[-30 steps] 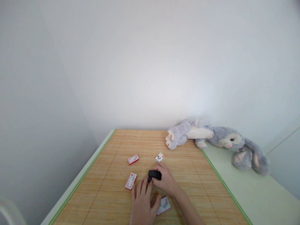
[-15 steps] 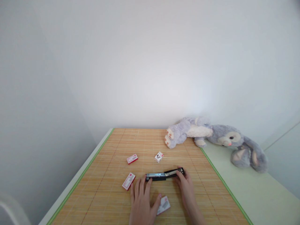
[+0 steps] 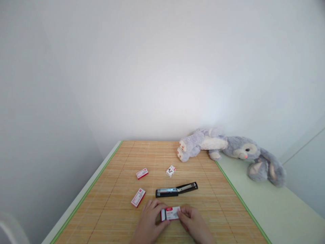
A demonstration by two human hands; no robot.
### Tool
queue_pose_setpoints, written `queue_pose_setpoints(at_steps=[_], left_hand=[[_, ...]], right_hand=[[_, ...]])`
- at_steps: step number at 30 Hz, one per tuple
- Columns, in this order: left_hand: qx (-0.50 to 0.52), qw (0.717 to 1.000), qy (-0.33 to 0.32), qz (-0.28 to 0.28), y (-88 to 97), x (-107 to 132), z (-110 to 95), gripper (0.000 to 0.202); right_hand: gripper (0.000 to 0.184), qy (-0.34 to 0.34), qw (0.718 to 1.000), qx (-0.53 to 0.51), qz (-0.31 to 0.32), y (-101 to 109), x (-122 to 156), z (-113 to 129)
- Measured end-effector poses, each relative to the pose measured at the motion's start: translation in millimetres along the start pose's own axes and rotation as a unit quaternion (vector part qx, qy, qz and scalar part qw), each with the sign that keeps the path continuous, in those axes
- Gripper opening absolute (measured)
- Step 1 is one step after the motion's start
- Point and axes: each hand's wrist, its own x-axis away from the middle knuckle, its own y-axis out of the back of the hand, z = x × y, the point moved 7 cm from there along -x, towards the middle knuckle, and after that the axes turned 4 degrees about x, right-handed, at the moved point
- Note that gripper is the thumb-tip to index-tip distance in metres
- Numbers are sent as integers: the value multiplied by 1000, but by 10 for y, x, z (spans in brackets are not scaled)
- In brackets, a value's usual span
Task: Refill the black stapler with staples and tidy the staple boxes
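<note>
Bamboo mat (image 3: 114, 189): working surface. Left hand (image 3: 149, 220), right hand (image 3: 193, 222): fingers pinching opposite ends of one carton. Black stapler (image 3: 167, 192): already unfolded, just beyond. Red-and-white staple box (image 3: 173, 213): between both hands, no contents out yet.

The nearest box (image 3: 173, 213) is white and red, the stapler (image 3: 167, 194) black-and-silver.

The single head-worn camera looks from above the six o'clock side of the bench (image 3: 256, 200), facing twelve o'clock and tipped downward. The fingers (image 3: 158, 207) sit close to it, low in frame toward six; the bench's far edge lies farther off, and the wall (image 3: 162, 67) beyond fills everything around twelve.
</note>
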Motion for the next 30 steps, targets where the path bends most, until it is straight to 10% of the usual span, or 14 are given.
queue_pose_setpoints(at_steps=[17, 30], left_hand=[[18, 1000, -15, -20, 153, 3, 247, 36], [-88, 990, 14, -113, 11, 13, 243, 65]], right_hand=[[47, -6, 998, 31, -54, 67, -100, 11], [36, 102, 987, 83, -89, -139, -387, 613]])
